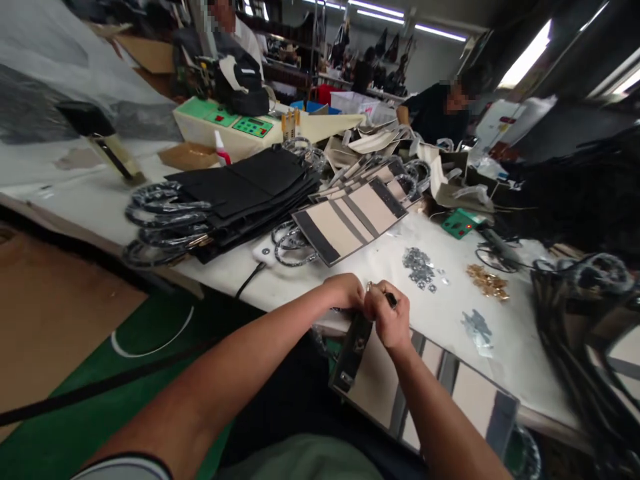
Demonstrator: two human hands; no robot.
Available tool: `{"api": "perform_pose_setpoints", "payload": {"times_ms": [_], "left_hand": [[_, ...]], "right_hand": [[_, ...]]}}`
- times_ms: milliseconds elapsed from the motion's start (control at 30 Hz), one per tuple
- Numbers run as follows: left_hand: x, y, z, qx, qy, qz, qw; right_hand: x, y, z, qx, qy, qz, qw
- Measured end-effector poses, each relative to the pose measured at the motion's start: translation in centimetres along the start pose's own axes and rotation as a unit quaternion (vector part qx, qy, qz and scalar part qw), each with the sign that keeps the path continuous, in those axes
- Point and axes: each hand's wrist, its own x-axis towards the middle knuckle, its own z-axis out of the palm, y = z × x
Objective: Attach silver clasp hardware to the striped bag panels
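As both hands meet at the dark edge of a beige-and-grey bag panel [375,383] beside the worktable [440,327], the left hand [345,291] pinches that edge; the right hand [393,320] clenches a small black-ended tool [391,301]. Silver fittings [419,268] lie loose, seemingly yet to be fixed; I can read no label.

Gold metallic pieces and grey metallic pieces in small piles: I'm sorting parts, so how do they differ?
The gold pile is yellowish, the grey pile dark silvery. The grey pile lies nearer the right hand and looks slightly larger than the gold pile. Both are loose heaps on the white table.
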Motion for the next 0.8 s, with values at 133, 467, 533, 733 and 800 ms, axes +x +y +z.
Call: {"api": "perform_pose_setpoints", "payload": {"times_ms": [133,467,533,733,800], "left_hand": [[-0.6,0.4,-0.3,0.008,-0.054,-0.015,0.998],[0.4,-0.1,-0.4,-0.034,-0.103,0.01,0.994],[0.5,-0.2,-0.3,-0.044,-0.111,0.014,0.993],[0.4,0.1,-0.5,-0.064,-0.113,0.0,0.992],[0.4,0.2,-0.5,-0.069,-0.116,-0.003,0.991]], "right_hand": [[-0.1,0.2,-0.7,0.103,0.047,0.013,0.993],[0.2,-3.3,-0.1,0.175,0.1,-0.061,0.978],[0.5,-3.4,-0.1,0.189,0.089,-0.071,0.975],[0.4,-0.7,-0.4,0.084,0.073,-0.005,0.994],[0.5,-0.7,-0.7,0.111,0.08,-0.021,0.99]]}}
